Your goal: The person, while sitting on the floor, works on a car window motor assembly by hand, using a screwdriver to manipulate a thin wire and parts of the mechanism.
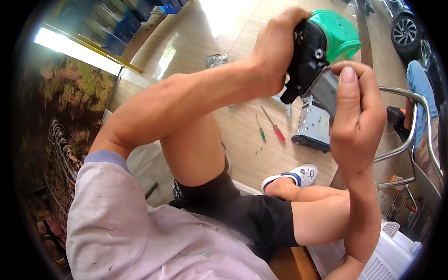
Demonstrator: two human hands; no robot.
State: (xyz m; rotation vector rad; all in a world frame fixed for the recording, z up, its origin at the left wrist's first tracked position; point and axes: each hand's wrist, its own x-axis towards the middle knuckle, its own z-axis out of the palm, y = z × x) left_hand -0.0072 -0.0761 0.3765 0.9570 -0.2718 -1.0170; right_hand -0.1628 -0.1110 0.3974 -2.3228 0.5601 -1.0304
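Raised up in front of me is a black plastic part (306, 57) with screw bosses along its side. A green, see-through cover (337, 33) sits against its far right side. My left hand (276, 46) is wrapped around the black part from the left, its fingertips hidden behind it. My right hand (357, 102) pinches a flat grey metal piece (325, 89) between thumb and curled fingers. This piece meets the lower right of the black part; whether it is fixed to it I cannot tell.
On the tiled floor below lie a red-handled screwdriver (278, 134), a green-handled screwdriver (262, 135) and a silver metal box (313, 125). A chrome chair frame (422, 107) stands at right, near another person's leg (422, 84). A car wheel (405, 31) is beyond.
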